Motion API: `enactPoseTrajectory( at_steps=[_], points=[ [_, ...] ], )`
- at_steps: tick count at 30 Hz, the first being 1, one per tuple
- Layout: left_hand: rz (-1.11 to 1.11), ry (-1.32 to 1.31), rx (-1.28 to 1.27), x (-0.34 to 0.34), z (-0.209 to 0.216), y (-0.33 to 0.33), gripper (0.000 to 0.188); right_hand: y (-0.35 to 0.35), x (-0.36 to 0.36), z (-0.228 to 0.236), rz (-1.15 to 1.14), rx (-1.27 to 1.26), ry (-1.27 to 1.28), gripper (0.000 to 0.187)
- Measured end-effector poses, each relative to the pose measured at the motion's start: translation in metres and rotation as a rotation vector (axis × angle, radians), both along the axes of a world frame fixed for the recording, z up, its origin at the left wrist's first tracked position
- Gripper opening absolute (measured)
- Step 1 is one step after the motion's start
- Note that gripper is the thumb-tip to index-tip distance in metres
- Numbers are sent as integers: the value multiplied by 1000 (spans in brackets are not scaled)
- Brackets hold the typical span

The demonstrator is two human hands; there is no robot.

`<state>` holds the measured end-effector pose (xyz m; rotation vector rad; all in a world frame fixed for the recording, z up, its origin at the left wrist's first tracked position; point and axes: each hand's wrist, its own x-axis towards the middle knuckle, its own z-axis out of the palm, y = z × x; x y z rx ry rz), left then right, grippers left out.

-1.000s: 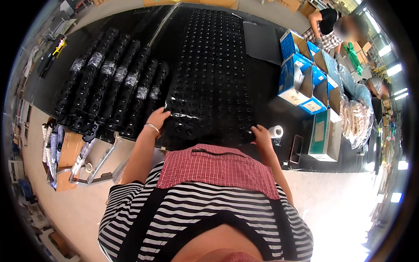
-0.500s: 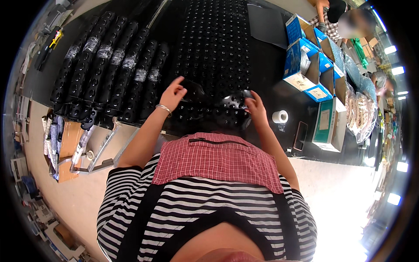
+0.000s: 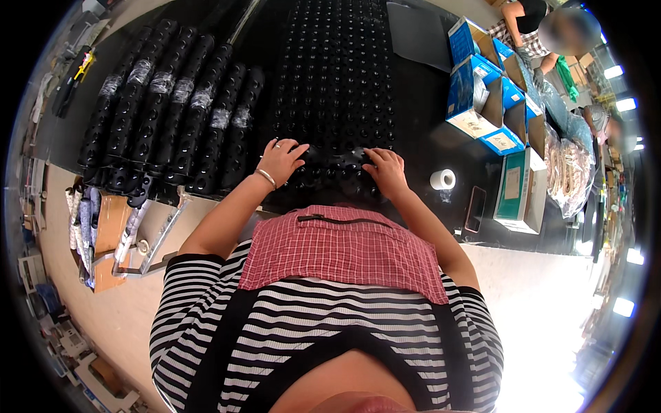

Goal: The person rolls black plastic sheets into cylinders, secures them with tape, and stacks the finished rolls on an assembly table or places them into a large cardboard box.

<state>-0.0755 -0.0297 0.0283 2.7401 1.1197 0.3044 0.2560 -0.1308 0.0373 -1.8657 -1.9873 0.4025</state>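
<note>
A long black sheet with rows of round bumps (image 3: 335, 76) lies lengthwise in front of me, its near end turned over into a fold. At the left end of the fold, my left hand (image 3: 281, 162), wearing a ring and a bracelet, has curled fingers and thumb closed on the sheet. My right hand (image 3: 387, 171) grips the right end of the fold, fingers bent over the top. Both hands are level with each other. The underside of the fold is hidden.
Several rolled black bumpy sheets (image 3: 155, 103), banded with clear film, lie at left. A white tape roll (image 3: 442, 179), a phone (image 3: 475, 208) and blue boxes (image 3: 475, 96) are at right. Bagged goods (image 3: 571, 165) lie beyond, near another person's arms (image 3: 513, 27).
The lifted near edge of the sheet has come down into a low fold. My right hand has moved inward, and my left hand slightly nearer to me.
</note>
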Motion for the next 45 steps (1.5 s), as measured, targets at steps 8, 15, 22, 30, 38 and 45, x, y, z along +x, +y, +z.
enactPoseTrajectory(
  at_steps=[8, 15, 22, 30, 38, 45],
  points=[
    [-14, -132, 149, -1, -4, -41, 42, -36, -10, -13, 51, 128, 33, 37],
    [8, -224, 151, -1, -18, -55, 34, -47, -12, -25, 91, 214, 26, 31],
    [11, -261, 126, -2, -16, -55, 28, -48, -11, -24, 85, 232, 67, 26],
    [-6, -292, 16, -2, -22, -52, 25, -39, -1, -25, 172, 91, 143, 21],
    [-2, -189, -216, -1, -28, -23, 17, -3, 9, -22, 211, -170, 114, 16],
    [147, -175, -366, 14, -21, -10, 15, 9, 1, -19, -15, -281, 226, 16]
  ],
)
